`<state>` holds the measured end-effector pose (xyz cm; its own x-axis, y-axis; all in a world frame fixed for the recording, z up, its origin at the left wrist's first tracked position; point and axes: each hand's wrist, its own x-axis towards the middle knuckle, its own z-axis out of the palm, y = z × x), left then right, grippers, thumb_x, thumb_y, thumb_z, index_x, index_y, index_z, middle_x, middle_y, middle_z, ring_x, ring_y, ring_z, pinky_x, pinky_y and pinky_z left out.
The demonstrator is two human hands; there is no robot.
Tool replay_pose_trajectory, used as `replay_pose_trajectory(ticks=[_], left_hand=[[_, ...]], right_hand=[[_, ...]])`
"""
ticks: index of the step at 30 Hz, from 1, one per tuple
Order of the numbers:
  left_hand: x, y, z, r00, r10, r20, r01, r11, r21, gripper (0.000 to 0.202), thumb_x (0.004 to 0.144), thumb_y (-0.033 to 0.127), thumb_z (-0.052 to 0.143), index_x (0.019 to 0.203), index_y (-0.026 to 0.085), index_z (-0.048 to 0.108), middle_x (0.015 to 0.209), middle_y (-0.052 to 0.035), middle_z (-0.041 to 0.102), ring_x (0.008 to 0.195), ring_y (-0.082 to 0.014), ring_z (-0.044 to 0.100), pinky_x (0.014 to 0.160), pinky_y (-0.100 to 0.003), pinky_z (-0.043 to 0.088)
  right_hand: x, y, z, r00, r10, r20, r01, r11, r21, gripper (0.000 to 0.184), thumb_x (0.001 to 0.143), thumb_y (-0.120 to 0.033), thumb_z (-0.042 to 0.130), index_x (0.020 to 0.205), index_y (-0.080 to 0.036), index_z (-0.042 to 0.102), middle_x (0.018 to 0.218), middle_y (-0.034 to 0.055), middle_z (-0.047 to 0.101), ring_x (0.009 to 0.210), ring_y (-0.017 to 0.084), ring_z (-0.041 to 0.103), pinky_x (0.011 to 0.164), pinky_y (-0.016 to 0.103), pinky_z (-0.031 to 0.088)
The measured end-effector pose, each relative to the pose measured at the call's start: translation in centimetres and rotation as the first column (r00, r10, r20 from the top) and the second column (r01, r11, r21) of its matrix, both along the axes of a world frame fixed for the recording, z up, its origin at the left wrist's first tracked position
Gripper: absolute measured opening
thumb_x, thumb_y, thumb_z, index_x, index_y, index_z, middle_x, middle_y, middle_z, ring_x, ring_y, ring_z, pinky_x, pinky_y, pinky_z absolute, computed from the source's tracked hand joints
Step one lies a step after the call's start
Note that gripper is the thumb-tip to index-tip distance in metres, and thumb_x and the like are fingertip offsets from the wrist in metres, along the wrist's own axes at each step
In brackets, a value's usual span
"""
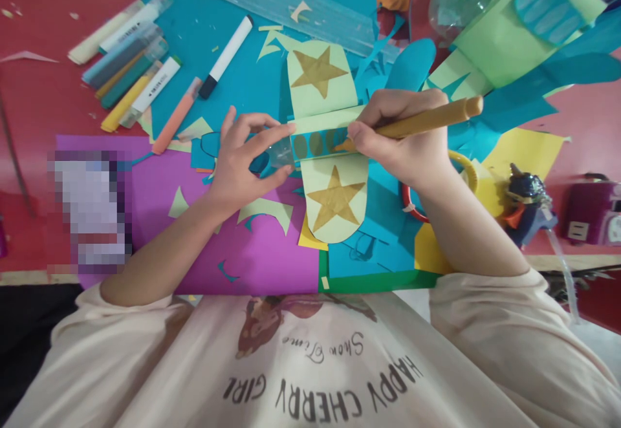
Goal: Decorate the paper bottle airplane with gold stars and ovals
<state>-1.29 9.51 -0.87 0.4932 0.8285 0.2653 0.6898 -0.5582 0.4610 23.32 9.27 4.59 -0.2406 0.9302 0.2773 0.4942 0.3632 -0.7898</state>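
A paper plane [326, 150] lies in the middle of the work surface. It has pale green wings with gold stars and a blue strip of olive dots across a clear body. My left hand [242, 156] rests on the plane's left end, its fingers curled around the clear part. In my right hand [398, 137] is a gold marker [427, 119], gripped tight with its tip touching the dotted strip.
Several markers [130, 66] lie at the upper left on the red surface, with blue, purple [242, 260] and yellow paper sheets and scraps all around. A glue gun [526, 208] sits at the right. A larger green and blue paper craft [514, 33] fills the upper right.
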Motion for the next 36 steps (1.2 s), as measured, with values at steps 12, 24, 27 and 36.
replay_pose_trajectory(ticks=[12,24,27,36], left_hand=[[-0.1,0.1,0.0,0.999,-0.023,0.025,0.023,1.0,0.017,0.042,0.089,0.056,0.055,0.128,0.038,0.057,0.121,-0.0028,0.062,0.113,-0.0269,0.061,0.115,-0.056,0.032],[-0.2,0.1,0.0,0.999,-0.038,0.036,0.038,0.999,-0.006,0.044,0.089,0.052,0.057,0.131,0.042,0.054,0.123,-0.0031,0.06,0.115,-0.0288,0.059,0.116,-0.058,0.03],[-0.1,0.1,0.0,0.999,-0.036,0.027,0.036,0.999,0.001,0.043,0.089,0.052,0.056,0.131,0.041,0.054,0.123,-0.0029,0.06,0.114,-0.0282,0.06,0.116,-0.057,0.03],[-0.1,0.0,0.0,0.998,-0.04,0.042,0.04,0.999,0.006,0.042,0.09,0.053,0.055,0.13,0.039,0.054,0.123,-0.003,0.06,0.114,-0.0276,0.06,0.117,-0.058,0.029]], right_hand=[[0.2,0.1,-1.2,0.991,-0.107,-0.08,0.112,0.992,0.059,0.038,0.088,-0.043,0.061,0.059,-0.023,0.047,0.056,-0.0024,0.053,0.051,0.012,0.053,0.05,0.03,0.045],[0.1,0.1,-0.9,0.995,-0.1,-0.013,0.101,0.991,0.084,0.046,0.087,-0.056,0.057,0.057,-0.024,0.044,0.052,-0.0015,0.048,0.047,0.011,0.043,0.046,0.03,0.039],[0.3,0.1,-1.1,0.997,-0.078,0.004,0.078,0.993,0.089,0.046,0.088,-0.054,0.056,0.056,-0.023,0.043,0.053,-0.0014,0.047,0.048,0.011,0.041,0.046,0.03,0.039],[0.0,0.1,-0.1,0.998,-0.009,0.062,0.005,0.998,0.065,0.044,0.087,-0.047,0.055,0.054,-0.022,0.04,0.05,-0.0022,0.045,0.047,0.01,0.039,0.045,0.028,0.036]])
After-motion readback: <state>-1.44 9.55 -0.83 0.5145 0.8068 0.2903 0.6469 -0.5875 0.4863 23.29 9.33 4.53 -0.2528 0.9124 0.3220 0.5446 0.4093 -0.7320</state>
